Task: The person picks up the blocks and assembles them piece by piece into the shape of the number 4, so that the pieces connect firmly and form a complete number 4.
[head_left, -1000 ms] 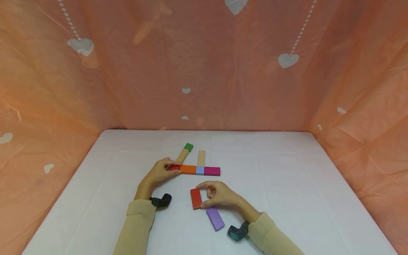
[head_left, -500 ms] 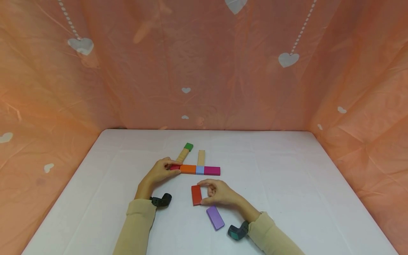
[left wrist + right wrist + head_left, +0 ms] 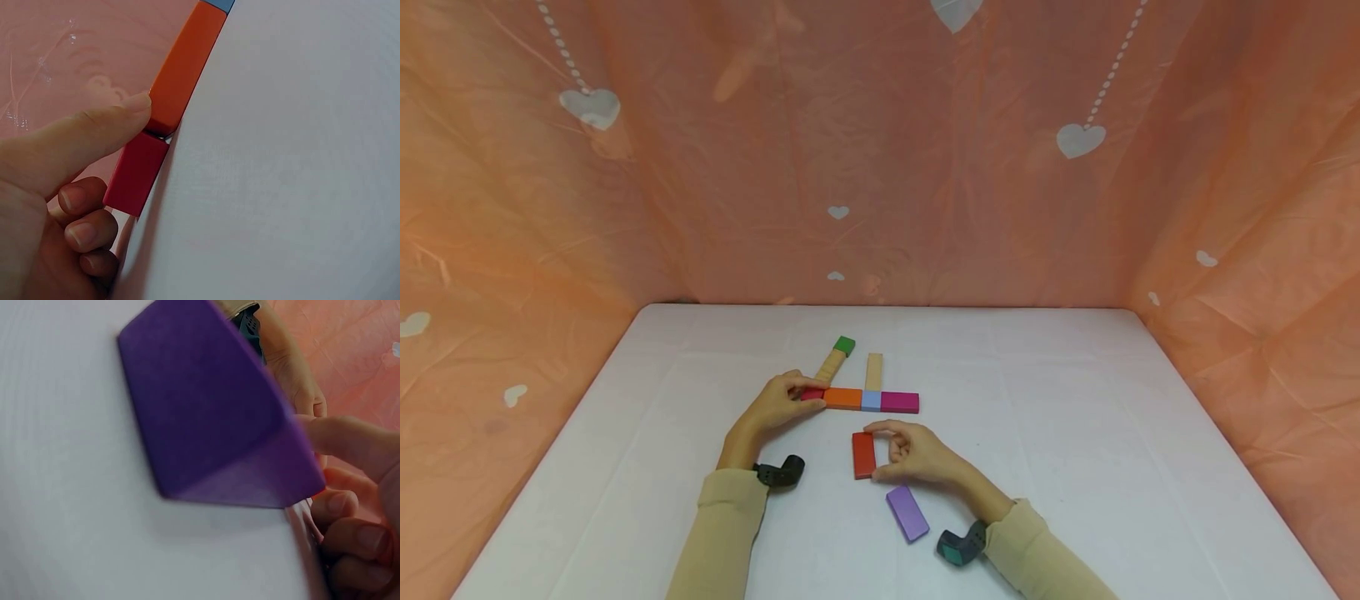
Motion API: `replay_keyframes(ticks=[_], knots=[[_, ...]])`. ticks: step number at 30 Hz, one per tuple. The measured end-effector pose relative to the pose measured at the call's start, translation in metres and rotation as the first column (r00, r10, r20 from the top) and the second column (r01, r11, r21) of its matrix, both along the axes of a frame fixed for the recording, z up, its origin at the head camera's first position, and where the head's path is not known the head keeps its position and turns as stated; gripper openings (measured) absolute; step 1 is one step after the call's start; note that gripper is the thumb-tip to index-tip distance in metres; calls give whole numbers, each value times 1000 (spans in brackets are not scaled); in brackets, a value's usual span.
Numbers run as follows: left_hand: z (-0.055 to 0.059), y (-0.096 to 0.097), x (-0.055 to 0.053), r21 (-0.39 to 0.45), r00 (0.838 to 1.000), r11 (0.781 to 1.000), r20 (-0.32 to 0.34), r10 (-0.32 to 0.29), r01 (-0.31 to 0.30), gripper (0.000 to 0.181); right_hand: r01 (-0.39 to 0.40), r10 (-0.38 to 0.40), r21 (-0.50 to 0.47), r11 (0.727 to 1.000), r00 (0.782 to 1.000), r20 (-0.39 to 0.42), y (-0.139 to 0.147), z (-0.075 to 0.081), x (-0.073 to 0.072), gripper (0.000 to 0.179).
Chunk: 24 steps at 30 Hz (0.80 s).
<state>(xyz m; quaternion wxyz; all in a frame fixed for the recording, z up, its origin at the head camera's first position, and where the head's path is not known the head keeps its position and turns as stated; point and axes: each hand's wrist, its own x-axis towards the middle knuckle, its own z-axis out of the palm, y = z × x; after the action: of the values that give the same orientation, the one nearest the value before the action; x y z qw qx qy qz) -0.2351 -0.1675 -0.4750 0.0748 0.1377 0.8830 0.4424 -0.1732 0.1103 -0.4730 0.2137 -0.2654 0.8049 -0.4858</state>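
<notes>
My left hand [image 3: 777, 405] pinches the crimson block [image 3: 812, 394] at the left end of a row, thumb and index tips by its joint with the orange block [image 3: 842, 399]. In the left wrist view a fingertip [image 3: 137, 103] lies against the orange block, the other fingers curled beside the crimson one. Right of these in the row come a small light blue block [image 3: 871, 401] and a magenta block [image 3: 900, 402]. My right hand [image 3: 921, 454] holds a red block [image 3: 863, 456] between thumb and index finger, in front of the row.
A purple block [image 3: 907, 514] lies just below the right hand and looms large in the right wrist view. Behind the row, a plain wooden block [image 3: 874, 372] and a slanting wooden piece [image 3: 831, 367] with a green block [image 3: 844, 346] lie on the white table [image 3: 1037, 400].
The right hand has slid the red block a little away from me and turned it slightly straighter. The left hand and the row have stayed where they were.
</notes>
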Motion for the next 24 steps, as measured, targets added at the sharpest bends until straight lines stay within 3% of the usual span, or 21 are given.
replay_keyframes(ticks=[17, 24], knots=[[-2, 0, 0, -9, 1000, 1000, -8, 3, -4, 33, 2, -1, 4, 1000, 1000, -17, 0, 0, 0, 57], [-2, 0, -1, 4, 1000, 1000, 26, 15, -15, 33, 14, -14, -20, 1000, 1000, -13, -1, -3, -2, 56]])
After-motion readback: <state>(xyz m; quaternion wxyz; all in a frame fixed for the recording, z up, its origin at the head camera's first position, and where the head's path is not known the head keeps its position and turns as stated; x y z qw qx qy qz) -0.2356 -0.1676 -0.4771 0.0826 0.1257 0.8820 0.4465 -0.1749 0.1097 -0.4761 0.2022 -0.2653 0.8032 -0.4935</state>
